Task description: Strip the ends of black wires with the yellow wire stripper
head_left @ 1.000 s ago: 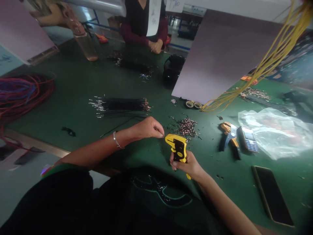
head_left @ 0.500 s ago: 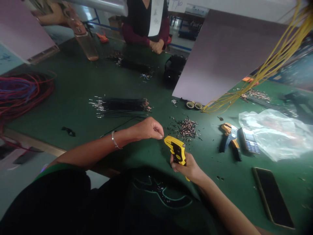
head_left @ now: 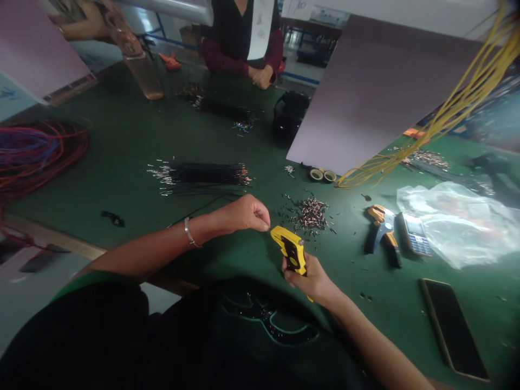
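Observation:
My left hand [head_left: 247, 214] is closed in a pinch on a thin black wire, whose tail runs back to the left under the hand. The wire's tip end is at the jaws of a yellow-and-black hand tool [head_left: 292, 250]. Fingers of my right hand [head_left: 306, 273] are wrapped round the tool's handles. Just beyond the tool lies a pile of small dark and coppery bits [head_left: 312, 214]. A bundle of black wires [head_left: 203, 174] with bare or silvery ends rests beyond my left hand.
On the green table [head_left: 122, 138] are coiled red and blue wires [head_left: 36, 151], tape rolls [head_left: 323, 175], another tool [head_left: 383, 227], a keypad device [head_left: 415, 234], a phone [head_left: 455, 327] and a plastic bag [head_left: 459, 222]. Yellow wires [head_left: 439, 124] hang right. A person [head_left: 244, 49] sits opposite.
Both hands and the yellow tool have shifted very slightly left. My grip on the wire and on the tool looks the same.

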Available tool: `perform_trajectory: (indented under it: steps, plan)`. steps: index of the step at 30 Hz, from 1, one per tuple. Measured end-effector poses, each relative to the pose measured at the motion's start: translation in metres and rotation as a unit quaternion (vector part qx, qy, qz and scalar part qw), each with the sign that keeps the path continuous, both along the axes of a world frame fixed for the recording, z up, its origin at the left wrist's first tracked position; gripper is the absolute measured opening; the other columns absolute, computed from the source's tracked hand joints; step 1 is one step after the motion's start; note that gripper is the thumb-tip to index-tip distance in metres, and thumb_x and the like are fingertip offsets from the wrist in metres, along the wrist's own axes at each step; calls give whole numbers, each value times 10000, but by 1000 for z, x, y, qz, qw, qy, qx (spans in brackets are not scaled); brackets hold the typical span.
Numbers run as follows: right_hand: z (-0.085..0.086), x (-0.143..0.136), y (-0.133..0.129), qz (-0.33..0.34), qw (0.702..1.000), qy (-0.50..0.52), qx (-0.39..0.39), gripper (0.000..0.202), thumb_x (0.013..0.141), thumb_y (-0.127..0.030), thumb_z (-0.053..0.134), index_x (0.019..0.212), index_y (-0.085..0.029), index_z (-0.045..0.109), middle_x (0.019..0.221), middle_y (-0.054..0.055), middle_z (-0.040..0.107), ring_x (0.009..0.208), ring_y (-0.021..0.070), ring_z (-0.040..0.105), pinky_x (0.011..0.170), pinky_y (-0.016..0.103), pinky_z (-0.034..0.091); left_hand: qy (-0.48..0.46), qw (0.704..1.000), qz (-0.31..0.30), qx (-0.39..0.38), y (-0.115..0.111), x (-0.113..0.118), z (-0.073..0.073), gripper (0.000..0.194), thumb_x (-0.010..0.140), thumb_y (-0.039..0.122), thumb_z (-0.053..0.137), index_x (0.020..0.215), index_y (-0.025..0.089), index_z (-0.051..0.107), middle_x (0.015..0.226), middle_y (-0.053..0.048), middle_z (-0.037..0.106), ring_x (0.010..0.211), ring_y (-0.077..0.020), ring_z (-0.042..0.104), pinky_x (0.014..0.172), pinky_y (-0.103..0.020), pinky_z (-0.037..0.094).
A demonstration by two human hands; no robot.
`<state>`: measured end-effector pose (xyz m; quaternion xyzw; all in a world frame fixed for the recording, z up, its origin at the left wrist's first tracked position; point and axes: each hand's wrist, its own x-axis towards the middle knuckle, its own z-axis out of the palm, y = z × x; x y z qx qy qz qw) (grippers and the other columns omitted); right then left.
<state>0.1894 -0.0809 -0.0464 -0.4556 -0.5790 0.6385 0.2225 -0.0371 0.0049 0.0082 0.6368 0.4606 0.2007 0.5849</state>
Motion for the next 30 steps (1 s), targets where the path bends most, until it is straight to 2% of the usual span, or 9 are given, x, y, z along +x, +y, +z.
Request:
perform_trajectory:
  steps: [9, 15, 18, 23, 27, 30]
  plan:
    - [-5, 1, 0, -3, 1000, -2, -2, 107, 673, -180, 541, 771, -188, 498, 554, -54, 486, 497, 94, 431, 497, 230, 350, -5, 999, 34, -20, 2, 3, -1, 29, 570, 131, 666, 584, 114, 684, 492, 25, 554, 504, -66, 444, 505, -205, 304]
    - [-2, -3, 2, -2, 1000, 0, -5, 109, 667, -178, 527, 770, -187, 490, 551, -54, 488, 486, 89, 421, 488, 228, 342, -22, 994, 65, -84, 1, 3, -10, 39, 571, 139, 672, 595, 110, 684, 455, 40, 490, 413, -36, 325, 422, -200, 182]
    - [-3, -4, 2, -4, 1000, -5, -8, 114, 661, -174, 529, 765, -190, 483, 550, -55, 485, 485, 88, 420, 484, 223, 339, -26, 991, 77, -108, -1, 2, -10, 31, 581, 139, 673, 594, 111, 677, 442, 48, 464, 387, -27, 282, 406, -204, 150]
    - [-5, -4, 2, -2, 1000, -7, -1, 129, 648, -142, 519, 768, -185, 498, 591, -52, 485, 501, 84, 427, 494, 216, 345, -38, 987, 93, -129, -5, 1, -6, 22, 596, 113, 653, 596, 115, 675, 420, 57, 435, 372, -27, 281, 399, -206, 150]
    - [-2, -5, 2, 2, 1000, -15, 5, 120, 659, -130, 509, 762, -187, 490, 605, -55, 470, 502, 78, 413, 495, 212, 341, -49, 983, 106, -140, -8, -2, -13, 11, 601, 124, 679, 611, 119, 682, 405, 60, 425, 360, -24, 271, 391, -208, 145]
    - [-1, -5, 1, -1, 1000, -14, 7, 122, 658, -132, 507, 761, -190, 482, 613, -55, 468, 502, 77, 409, 494, 211, 338, -90, 980, 107, -144, -8, -8, -19, 82, 622, 148, 702, 696, 112, 701, 466, 39, 499, 382, -24, 315, 392, -197, 191]
